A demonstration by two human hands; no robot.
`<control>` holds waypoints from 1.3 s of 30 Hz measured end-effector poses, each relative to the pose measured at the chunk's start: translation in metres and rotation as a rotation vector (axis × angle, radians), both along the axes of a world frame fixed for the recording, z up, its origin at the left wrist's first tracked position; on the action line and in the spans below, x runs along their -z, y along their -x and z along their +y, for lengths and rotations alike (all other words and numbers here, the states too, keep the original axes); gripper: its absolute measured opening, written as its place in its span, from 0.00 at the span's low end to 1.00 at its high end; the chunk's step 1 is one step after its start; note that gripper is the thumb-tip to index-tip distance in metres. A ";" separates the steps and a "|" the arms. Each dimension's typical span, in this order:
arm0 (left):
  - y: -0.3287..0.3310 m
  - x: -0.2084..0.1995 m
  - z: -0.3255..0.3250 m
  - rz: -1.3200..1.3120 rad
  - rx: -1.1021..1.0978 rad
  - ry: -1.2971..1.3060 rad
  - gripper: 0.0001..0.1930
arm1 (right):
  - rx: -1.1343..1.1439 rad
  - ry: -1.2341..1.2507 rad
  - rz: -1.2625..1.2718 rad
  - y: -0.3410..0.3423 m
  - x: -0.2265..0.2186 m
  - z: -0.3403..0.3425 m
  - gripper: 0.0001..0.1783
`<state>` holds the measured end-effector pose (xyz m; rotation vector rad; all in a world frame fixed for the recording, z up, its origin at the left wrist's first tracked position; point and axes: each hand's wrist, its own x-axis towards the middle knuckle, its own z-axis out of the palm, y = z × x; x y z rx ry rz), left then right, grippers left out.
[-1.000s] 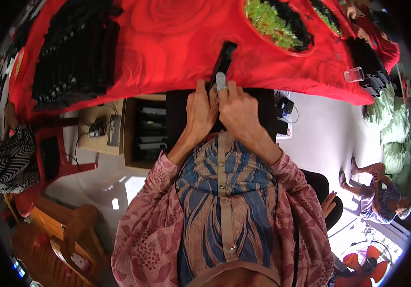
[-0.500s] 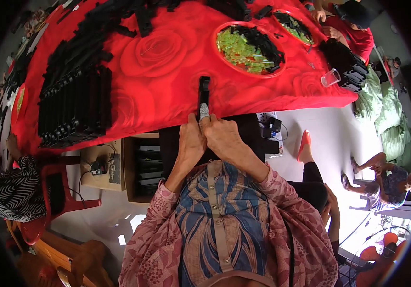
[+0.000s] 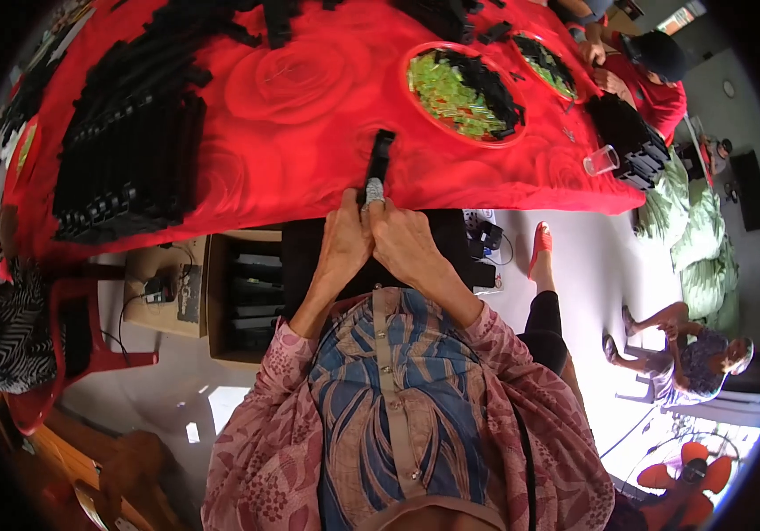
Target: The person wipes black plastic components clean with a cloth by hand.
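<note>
1. We pinched the black strip (image 3: pixel 378 164) with both hands, left hand (image 3: pixel 344 248) and right hand (image 3: pixel 408 246) pressed together at its near end.
2. It lay flat at the red surface (image 3: pixel 309 80) edge, probably for steadiness.

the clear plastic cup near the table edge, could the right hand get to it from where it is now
Probably yes, with a long stretch. The right hand is busy on the black strip with the left hand. The red cloth between it and the clear plastic cup looks bare, so nothing blocks the way.
</note>
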<state>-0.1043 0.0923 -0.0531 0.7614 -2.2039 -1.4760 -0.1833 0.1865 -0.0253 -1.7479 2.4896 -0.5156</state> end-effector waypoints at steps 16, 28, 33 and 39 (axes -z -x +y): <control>0.007 0.001 0.003 -0.083 -0.111 0.070 0.11 | 0.186 0.309 -0.199 0.019 -0.011 0.018 0.20; 0.003 0.009 0.006 -0.036 -0.062 0.082 0.13 | 0.099 -0.004 0.266 -0.007 -0.009 0.000 0.13; 0.002 0.024 0.010 0.103 -0.051 0.105 0.15 | 0.074 -0.067 0.410 -0.012 -0.010 0.000 0.12; 0.002 0.027 0.008 0.205 -0.008 0.237 0.14 | 0.082 -0.031 0.312 -0.007 -0.003 -0.004 0.10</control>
